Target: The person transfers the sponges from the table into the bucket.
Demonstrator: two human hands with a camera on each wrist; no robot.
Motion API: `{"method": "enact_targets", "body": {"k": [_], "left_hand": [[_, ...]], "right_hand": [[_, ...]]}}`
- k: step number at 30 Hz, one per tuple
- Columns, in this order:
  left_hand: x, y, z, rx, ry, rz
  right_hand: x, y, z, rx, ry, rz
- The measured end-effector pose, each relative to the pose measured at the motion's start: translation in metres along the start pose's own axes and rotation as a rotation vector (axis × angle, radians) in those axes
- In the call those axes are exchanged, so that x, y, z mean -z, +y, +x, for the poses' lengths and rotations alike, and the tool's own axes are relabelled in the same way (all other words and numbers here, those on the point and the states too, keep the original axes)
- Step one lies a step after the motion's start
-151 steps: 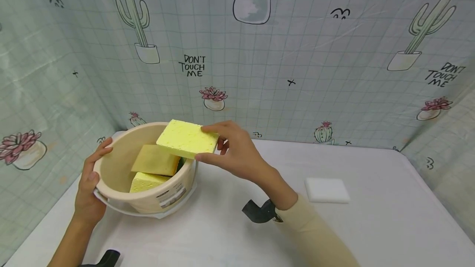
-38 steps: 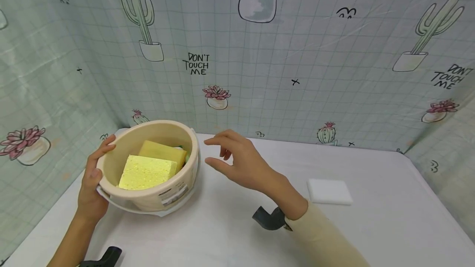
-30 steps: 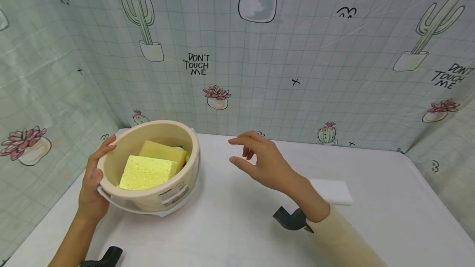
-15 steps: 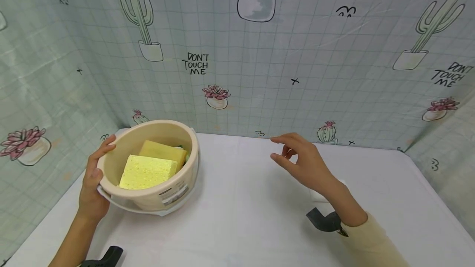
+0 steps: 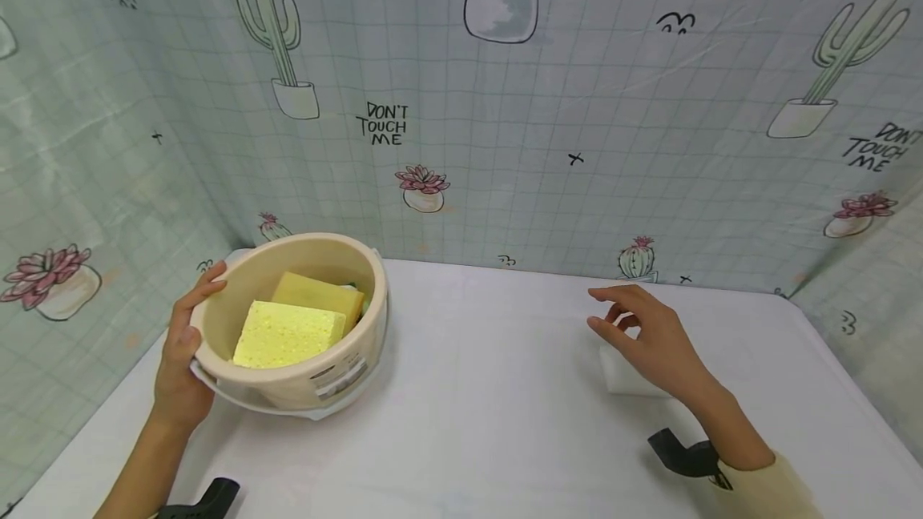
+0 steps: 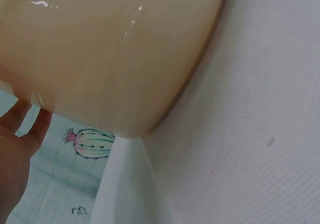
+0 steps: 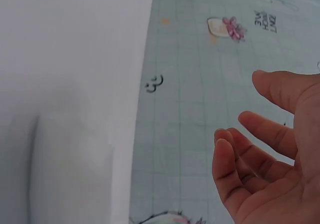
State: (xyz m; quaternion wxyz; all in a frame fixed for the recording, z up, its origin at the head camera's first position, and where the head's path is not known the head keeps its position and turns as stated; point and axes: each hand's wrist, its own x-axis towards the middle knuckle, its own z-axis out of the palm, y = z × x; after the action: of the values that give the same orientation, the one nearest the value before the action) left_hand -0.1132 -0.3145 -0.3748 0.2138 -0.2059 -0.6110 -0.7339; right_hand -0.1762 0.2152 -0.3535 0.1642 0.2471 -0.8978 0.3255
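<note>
A cream bucket (image 5: 288, 397) stands at the left of the head view, and its side fills much of the left wrist view. My left hand (image 5: 179, 371) grips its left rim, fingers along the outer wall and the thumb near the edge. Inside lie a bright yellow sponge (image 5: 288, 335) and a darker yellow sponge (image 5: 319, 295) behind it. My right hand (image 5: 652, 347) holds nothing; its fingers are loosely bent and the thumb is apart. It hovers over a flat white sponge-like block (image 5: 627, 375), partly covering it in the head view.
A white cloth-covered table (image 5: 476, 391) lies under everything. A cactus-print curtain (image 5: 505, 142) rises behind it and at both sides. The bucket's white handle (image 5: 252, 405) hangs down in front. A bit of green (image 5: 364, 307) shows beside the sponges.
The bright yellow sponge, held by my right hand five seconds ago, now lies in the bucket. My right hand has moved right, to above the white block. My left hand stays on the rim.
</note>
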Motion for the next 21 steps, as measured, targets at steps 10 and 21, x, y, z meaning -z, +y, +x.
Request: {"method": "enact_targets", "body": {"k": [10,21], "left_hand": [[0.001,-0.001,-0.002,0.004,0.002,-0.002],[0.001,-0.001,-0.001,-0.008,-0.001,0.017]], "right_hand": [[0.01,0.024,-0.019,-0.086,0.005,-0.034],[0.017,0.047,-0.038,-0.179,-0.089,-0.065]]}}
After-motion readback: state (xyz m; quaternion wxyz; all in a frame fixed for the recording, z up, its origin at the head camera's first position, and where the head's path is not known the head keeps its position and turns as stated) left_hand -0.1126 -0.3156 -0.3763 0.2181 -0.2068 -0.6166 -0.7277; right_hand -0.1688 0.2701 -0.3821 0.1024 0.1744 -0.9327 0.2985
